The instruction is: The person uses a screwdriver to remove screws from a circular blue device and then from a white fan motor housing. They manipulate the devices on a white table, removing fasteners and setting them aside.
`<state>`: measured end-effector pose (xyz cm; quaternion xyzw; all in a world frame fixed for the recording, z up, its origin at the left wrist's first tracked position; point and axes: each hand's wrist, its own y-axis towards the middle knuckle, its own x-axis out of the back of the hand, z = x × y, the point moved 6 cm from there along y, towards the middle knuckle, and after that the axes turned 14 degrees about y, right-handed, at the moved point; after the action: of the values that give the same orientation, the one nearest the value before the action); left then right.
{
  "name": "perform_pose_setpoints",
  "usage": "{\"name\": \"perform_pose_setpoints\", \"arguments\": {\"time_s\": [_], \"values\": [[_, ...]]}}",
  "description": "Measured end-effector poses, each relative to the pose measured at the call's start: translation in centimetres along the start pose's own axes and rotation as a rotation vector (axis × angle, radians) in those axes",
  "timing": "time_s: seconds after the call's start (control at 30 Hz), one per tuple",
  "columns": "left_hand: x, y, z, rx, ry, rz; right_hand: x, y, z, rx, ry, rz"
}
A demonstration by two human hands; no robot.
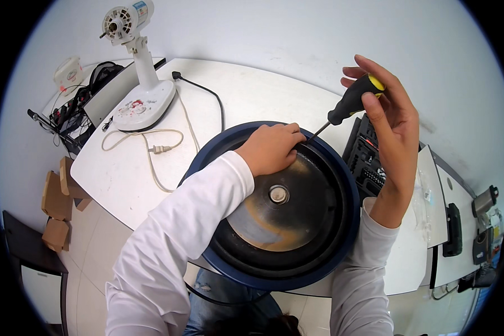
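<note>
A round electric cooker body point(297, 283) with a dark blue rim sits at the near edge of the table. Inside it are a stained metal heating plate point(269, 238) and a round silver button point(278, 194) at the centre. My left hand point(271, 150) grips its far inner wall with the fingers bent together; what lies under them is hidden. In my right hand point(396, 123) is a screwdriver point(354, 99) with a black and yellow handle, held tilted between thumb and fingers. Its thin shaft slants down to the far rim beside my left fingertips.
A white fan stand point(145, 98) with its bare motor stands at the far left, its pale plug cord point(161, 149) on the table point(252, 84). A black plug cable point(204, 89) lies behind the cooker. To the right is an open black toolbox point(367, 162). Cardboard boxes point(56, 199) stand lower left.
</note>
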<state>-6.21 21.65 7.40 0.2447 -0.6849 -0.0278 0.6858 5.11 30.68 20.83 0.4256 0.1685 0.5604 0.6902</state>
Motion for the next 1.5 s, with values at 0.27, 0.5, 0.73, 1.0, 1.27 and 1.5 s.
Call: {"name": "perform_pose_setpoints", "arguments": {"time_s": [0.27,0.5,0.73,1.0,1.27,1.5], "values": [[-0.1,0.0,0.2,0.004,-0.001,-0.010,1.9,0.1,-1.7,0.001,-0.150,-0.258],[-0.1,0.0,0.1,-0.002,-0.011,-0.012,1.4,0.1,-1.1,0.071,-0.270,-0.193],[-0.2,-0.1,0.2,0.001,-0.018,-0.004,2.9,0.0,-1.5,-0.020,-0.191,-0.113],[-0.3,-0.1,0.3,-0.004,-0.012,-0.027,2.4,-0.1,-1.4,-0.023,-0.283,-0.270],[-0.2,-0.1,0.3,-0.001,-0.006,-0.017,1.1,0.1,-0.7,-0.034,-0.279,-0.196],[-0.2,-0.3,0.3,0.000,0.006,-0.045,1.6,-0.3,-0.4,-0.048,-0.261,-0.268]]}}
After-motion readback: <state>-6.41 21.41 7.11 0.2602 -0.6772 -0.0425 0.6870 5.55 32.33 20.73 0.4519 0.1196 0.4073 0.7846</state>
